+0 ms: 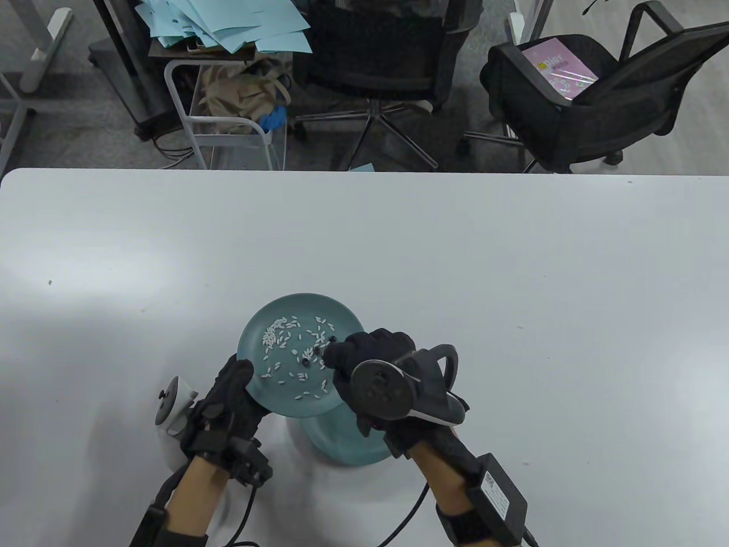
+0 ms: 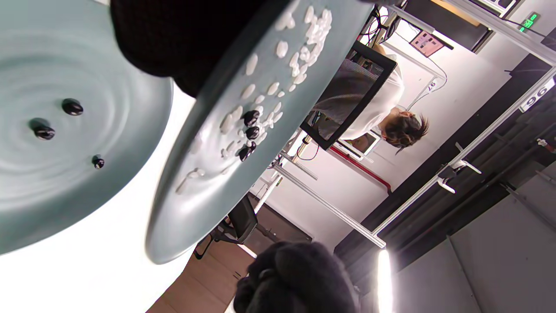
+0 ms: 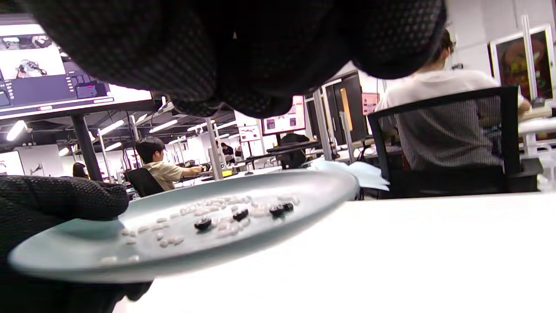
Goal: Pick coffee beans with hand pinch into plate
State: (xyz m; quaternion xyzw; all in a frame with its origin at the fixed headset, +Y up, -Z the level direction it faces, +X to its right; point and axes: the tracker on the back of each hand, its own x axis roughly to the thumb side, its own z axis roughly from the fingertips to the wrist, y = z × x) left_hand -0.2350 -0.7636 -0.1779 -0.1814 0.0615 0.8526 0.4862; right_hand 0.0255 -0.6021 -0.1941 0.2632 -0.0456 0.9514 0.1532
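Note:
My left hand (image 1: 233,387) grips the left rim of a teal plate (image 1: 342,313) and holds it tilted above the table. White grains and a few dark coffee beans (image 1: 307,359) lie on it. A second teal plate (image 1: 342,450) rests on the table below; the left wrist view shows three beans (image 2: 71,106) in this lower plate (image 2: 43,195). My right hand (image 1: 329,353) hovers over the held plate's right side, fingertips bunched close to the beans. Whether it pinches a bean is hidden. The right wrist view shows the held plate (image 3: 65,256), its beans (image 3: 240,214) and my right fingers (image 3: 234,65) above them.
The white table (image 1: 512,285) stretches wide to the right and back. Beyond its far edge stand two black office chairs (image 1: 592,91) and a cart with blue papers (image 1: 228,28). People sit at desks in the background of the wrist views.

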